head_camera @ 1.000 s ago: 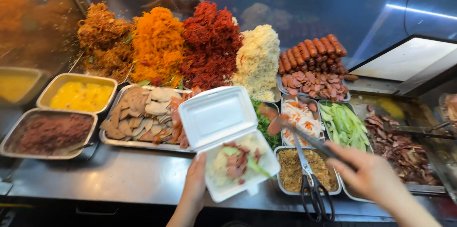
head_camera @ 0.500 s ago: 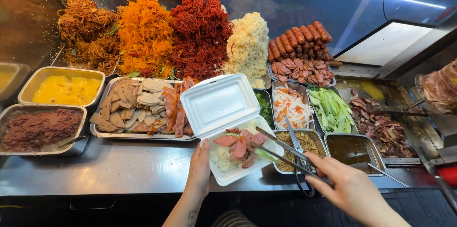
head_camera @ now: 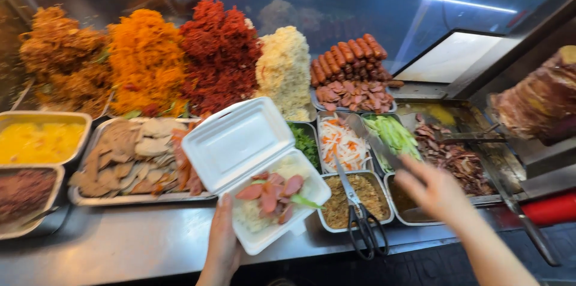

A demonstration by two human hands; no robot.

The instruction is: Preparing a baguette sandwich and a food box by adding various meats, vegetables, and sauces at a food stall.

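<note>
The left hand [head_camera: 222, 244] has its grip closed on the near edge of the white foam box [head_camera: 264, 202], which hangs past the counter [head_camera: 120, 244] edge with its lid open, rice and sliced sausage inside. Held from one side only, it could tip and spill. The right hand [head_camera: 438, 193], grip released, reaches toward the small sauce tray [head_camera: 405, 205] beside the scissors [head_camera: 363, 220] and could knock them. No labels or signs show.

White foam clamshell box [head_camera: 252, 160] open at counter edge, apparently hand-held
</note>
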